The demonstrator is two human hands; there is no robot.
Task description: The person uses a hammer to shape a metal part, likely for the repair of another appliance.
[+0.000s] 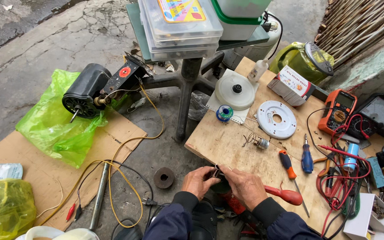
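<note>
Both hands meet at the near edge of the wooden table point(227, 142), closed around a small dark part point(219, 177) held between them. The left hand point(199, 181) pinches it from the left, the right hand point(244, 186) covers it from the right, and a short metal tip shows between the fingers. The part is mostly hidden, so its shape and kind are hard to tell; it looks dark, rounded and compact.

Judging by the spread, the work looks to be midway: a white round cover point(235, 91) and a white disc with holes point(277, 119) lie apart on the table, a small coil part point(259, 142) sits loose between them, and a black motor point(85, 91) lies on a green bag point(56, 131) on the floor, nothing reassembled. A red-handled screwdriver point(288, 165) and a blue-handled screwdriver point(306, 158) lie just right of the hands, untouched
</note>
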